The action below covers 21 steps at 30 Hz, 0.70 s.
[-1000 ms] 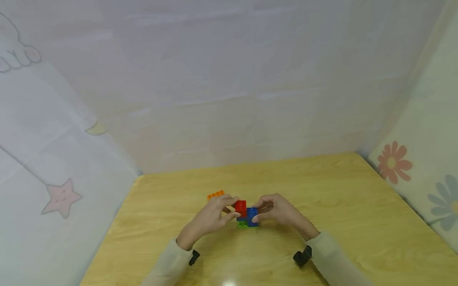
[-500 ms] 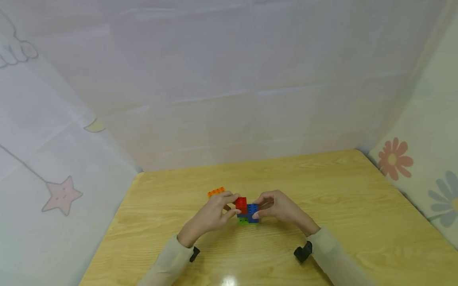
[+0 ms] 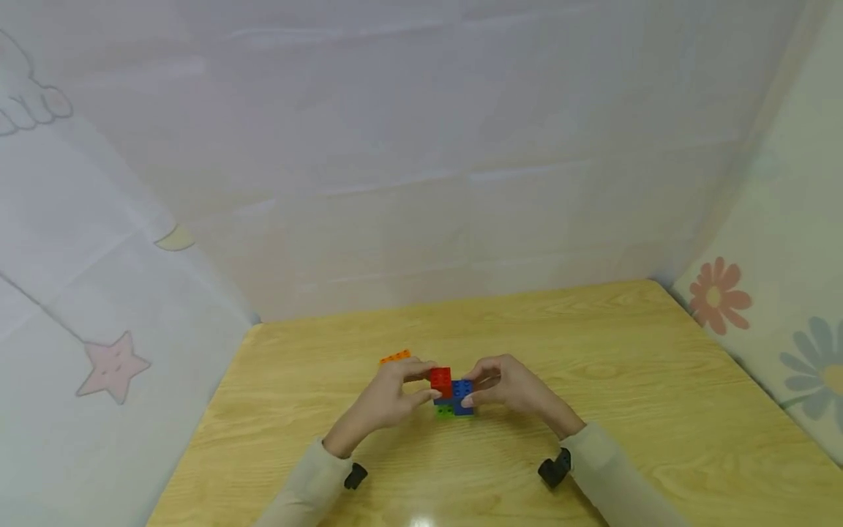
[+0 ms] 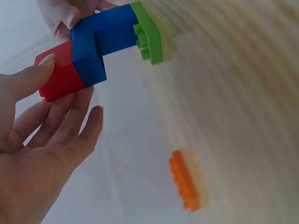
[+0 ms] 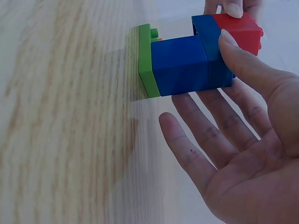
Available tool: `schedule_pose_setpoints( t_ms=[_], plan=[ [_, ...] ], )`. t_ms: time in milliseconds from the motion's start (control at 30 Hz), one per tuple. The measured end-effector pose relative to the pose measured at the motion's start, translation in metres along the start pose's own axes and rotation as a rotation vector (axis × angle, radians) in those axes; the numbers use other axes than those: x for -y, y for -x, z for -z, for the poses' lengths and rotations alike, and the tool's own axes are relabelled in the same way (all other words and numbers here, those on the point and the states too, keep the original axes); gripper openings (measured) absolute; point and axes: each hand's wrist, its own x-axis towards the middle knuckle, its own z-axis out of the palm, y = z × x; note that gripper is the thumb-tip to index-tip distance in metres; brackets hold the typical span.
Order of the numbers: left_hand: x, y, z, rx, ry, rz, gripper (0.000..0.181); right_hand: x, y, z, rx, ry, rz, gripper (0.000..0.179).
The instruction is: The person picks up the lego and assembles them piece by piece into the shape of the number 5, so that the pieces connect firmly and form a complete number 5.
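Note:
A small stack of toy building bricks stands on the wooden table. At its bottom is a thin green brick (image 5: 145, 65), with a tall blue brick (image 5: 180, 65) on one part of it and bare studs beside. Across the top lies a flatter blue brick (image 4: 87, 51) that juts to the left, and on that overhang sits a red brick (image 4: 60, 74). My left hand (image 3: 391, 395) pinches the red brick between thumb and fingers. With thumb in front and fingers behind, my right hand (image 3: 516, 386) grips the upper blue brick.
A flat orange brick (image 4: 184, 182) lies on the table (image 3: 560, 329) behind my left hand. Pale printed cloth (image 3: 421, 183) hangs behind the table and along both sides. Dark wrist devices (image 3: 555, 468) are worn at both sleeves.
Both hands keep their hold on the bricks, and the stack stays in place. The head view shifts slightly; nothing else visibly differs.

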Motion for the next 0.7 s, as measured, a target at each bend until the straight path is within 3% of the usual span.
schedule_pose_setpoints(
  t_ms=[200, 300, 467, 700],
  plan=[
    [0.013, 0.005, -0.009, -0.049, 0.352, 0.164, 0.051, -0.003, -0.001, -0.004, -0.001, -0.025, -0.02, 0.03],
    [0.016, 0.008, -0.014, -0.072, 0.447, 0.192, 0.053, -0.004, 0.0, -0.006, 0.007, -0.041, -0.027, 0.031],
    [0.017, 0.008, -0.018, -0.091, 0.469, 0.194, 0.05, -0.004, 0.001, -0.006, 0.007, -0.043, -0.016, 0.031],
    [0.012, 0.003, -0.014, -0.084, 0.376, 0.156, 0.051, -0.001, 0.001, 0.0, 0.01, -0.019, -0.001, 0.031]
  ],
)
